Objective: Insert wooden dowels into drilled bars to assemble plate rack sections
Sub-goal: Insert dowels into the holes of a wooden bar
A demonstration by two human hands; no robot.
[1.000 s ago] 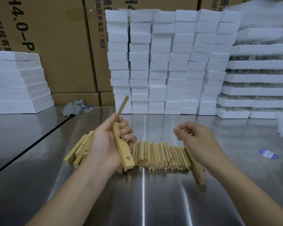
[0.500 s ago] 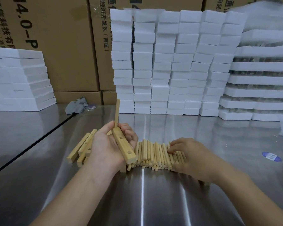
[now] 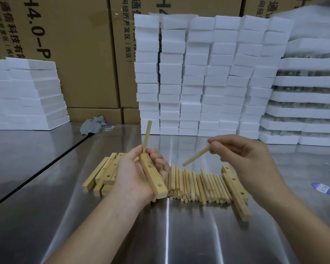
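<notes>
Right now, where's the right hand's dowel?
Head view, right of centre: right hand pinches dowel above the dowel pile, tip toward the drilled bar in the left hand.

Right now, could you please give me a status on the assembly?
Left hand grips drilled bar with seated dowel. Right hand pinches second dowel, airborne. Nothing between them.

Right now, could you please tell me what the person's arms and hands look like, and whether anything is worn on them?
Both arms are bare as far as the frame shows: no sleeve on the left forearm or the right forearm. The left hand and right hand wear no gloves, and neither wrist carries a watch or band.
</notes>
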